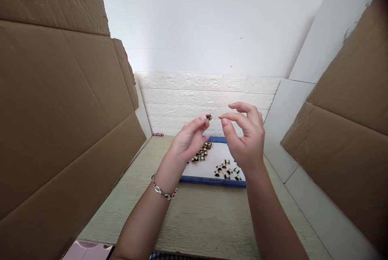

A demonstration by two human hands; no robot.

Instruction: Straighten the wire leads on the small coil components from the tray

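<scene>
Tray [212, 180] under both hands; left hand [190, 138] holds one coil [208, 118] up, likely for clear sight and finger access.
Cardboard panels [60, 102] flank both sides, probably as screens; tabletop [197, 215] carries the tray near the back wall [203, 82]; hands block its two ends from view; right hand [246, 134] beside the coil, apart from it, thumb and index tips nearly meeting, other fingers looser, can't tell if they grip a fine wire; left thumb and fingers pinch the coil; heap [203, 153] left, scatter [227, 170] right, perhaps deliberately separated; red tube [157, 134] in back-left corner.
</scene>
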